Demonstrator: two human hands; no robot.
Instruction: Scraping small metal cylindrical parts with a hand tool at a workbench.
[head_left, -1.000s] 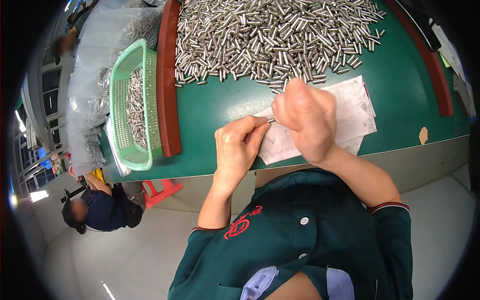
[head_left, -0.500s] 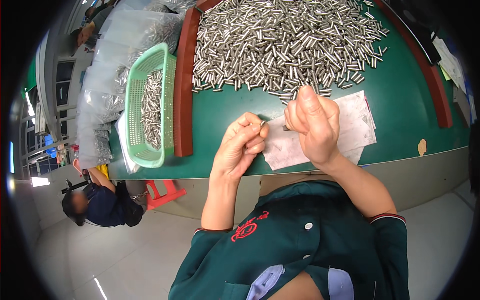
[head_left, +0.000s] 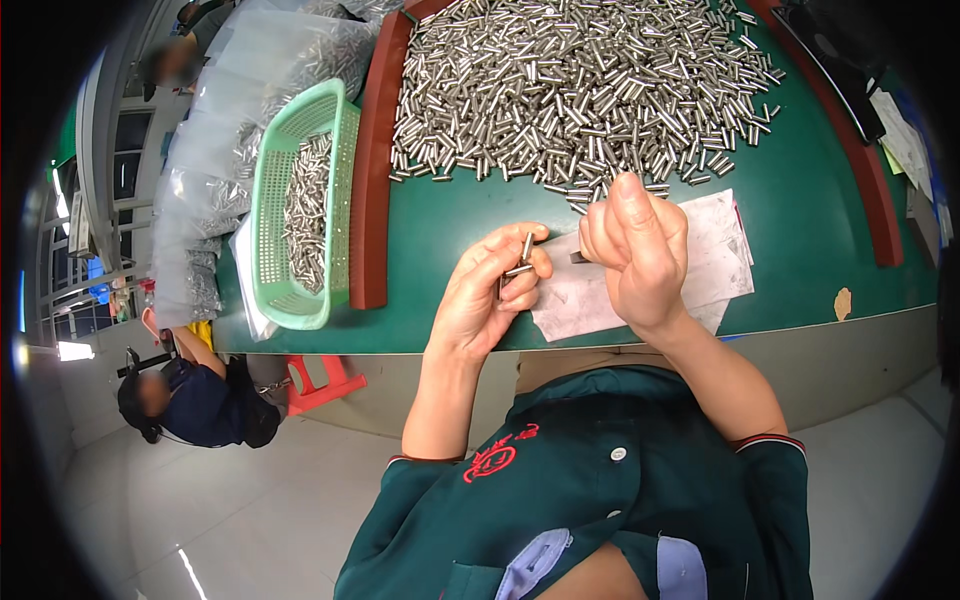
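A large heap of short shiny metal pins [head_left: 580,85] covers the far part of the green table [head_left: 790,240]. In front of the heap, my left hand [head_left: 480,285] is curled closed around a few metal pins [head_left: 526,248] that stick out between its thumb and fingers. To its right, over a smudged white cloth or paper [head_left: 570,305], my right hand [head_left: 640,250] is closed like a fist with the thumb on top. A small dark end [head_left: 578,258] juts from its left side; the rest of what it grips is hidden by the fingers.
Dark red wooden bars [head_left: 372,200] border the heap on both sides. A pale green basket [head_left: 330,290] of pins stands to the left, beside several clear bags [head_left: 205,150] of metal parts. Another person [head_left: 205,400] sits at the left near a red stool [head_left: 325,385].
More of the pins now shows at my left fingertips, one upright and one lying across. My right hand stays closed, a little further right in the picture.
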